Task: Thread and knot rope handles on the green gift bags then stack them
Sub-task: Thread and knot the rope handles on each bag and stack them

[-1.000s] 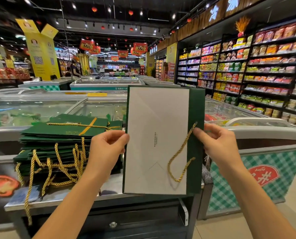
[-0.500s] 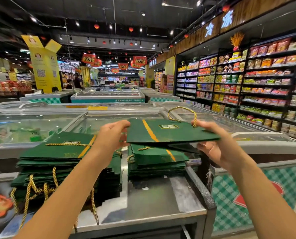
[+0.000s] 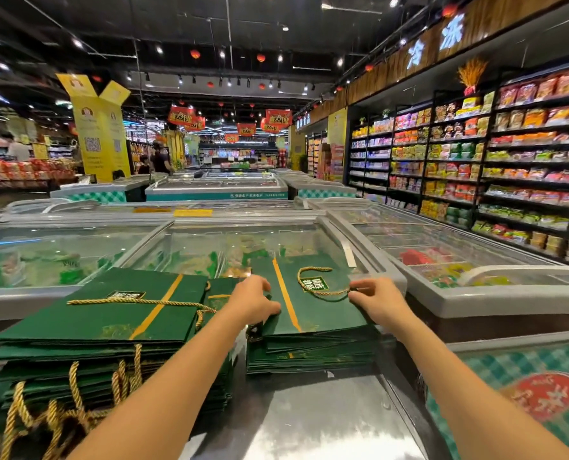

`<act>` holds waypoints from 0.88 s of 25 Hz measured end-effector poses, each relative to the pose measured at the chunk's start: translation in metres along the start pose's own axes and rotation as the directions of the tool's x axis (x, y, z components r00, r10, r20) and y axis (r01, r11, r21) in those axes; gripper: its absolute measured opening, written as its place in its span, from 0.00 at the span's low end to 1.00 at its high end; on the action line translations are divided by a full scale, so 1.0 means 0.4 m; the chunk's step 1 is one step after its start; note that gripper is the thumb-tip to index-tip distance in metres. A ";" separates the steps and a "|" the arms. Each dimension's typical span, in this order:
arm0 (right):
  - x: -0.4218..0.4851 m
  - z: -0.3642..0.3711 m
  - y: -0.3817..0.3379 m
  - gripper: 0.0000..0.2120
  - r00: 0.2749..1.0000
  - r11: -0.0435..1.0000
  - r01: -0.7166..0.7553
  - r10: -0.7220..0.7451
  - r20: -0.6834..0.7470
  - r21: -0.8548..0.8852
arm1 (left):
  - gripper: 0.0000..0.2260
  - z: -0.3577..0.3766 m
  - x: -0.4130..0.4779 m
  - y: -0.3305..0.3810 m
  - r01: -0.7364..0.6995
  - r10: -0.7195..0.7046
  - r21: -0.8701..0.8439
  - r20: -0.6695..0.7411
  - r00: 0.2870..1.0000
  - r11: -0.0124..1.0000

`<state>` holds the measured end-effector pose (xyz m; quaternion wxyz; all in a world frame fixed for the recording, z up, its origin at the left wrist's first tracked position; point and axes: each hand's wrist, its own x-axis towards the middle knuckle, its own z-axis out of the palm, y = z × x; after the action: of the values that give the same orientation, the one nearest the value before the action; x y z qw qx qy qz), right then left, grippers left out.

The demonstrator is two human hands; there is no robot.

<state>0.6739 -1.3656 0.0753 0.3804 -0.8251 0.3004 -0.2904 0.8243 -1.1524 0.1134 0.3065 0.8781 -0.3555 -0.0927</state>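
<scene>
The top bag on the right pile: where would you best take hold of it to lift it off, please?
Probably by its rope handle, from above: the loop lies loose on the flat top bag, whose edges sit nearly flush with the pile beneath, leaving little to pinch.

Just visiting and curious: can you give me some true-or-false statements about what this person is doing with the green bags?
1. The left hand and the right hand both hold the top bag on the right stack. True.
2. That bag stands upright. False: it lies flat.
3. A gold rope handle lies on it. True.
4. The left stack is lower than the right one. False: it is taller.
</scene>
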 end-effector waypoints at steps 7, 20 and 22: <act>0.037 0.039 0.004 0.28 0.984 0.949 0.174 -0.177 0.014 -0.263 | 0.24 0.066 0.083 0.003 -0.022 0.053 0.381 -0.072 0.996 0.924; 0.008 0.161 0.029 0.35 0.920 0.795 0.209 0.037 0.389 -0.570 | 0.27 0.206 0.077 -0.046 -0.017 -0.043 0.504 0.106 0.993 0.863; 0.004 0.162 0.027 0.36 0.916 0.775 0.213 0.053 0.397 -0.595 | 0.27 0.206 0.074 -0.045 -0.017 -0.039 0.489 0.104 0.994 0.872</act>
<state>0.7179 -1.3431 0.0318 0.1231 -0.9572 0.2613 -0.0189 0.8247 -1.2014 0.0385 0.0539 0.9226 -0.3788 -0.0498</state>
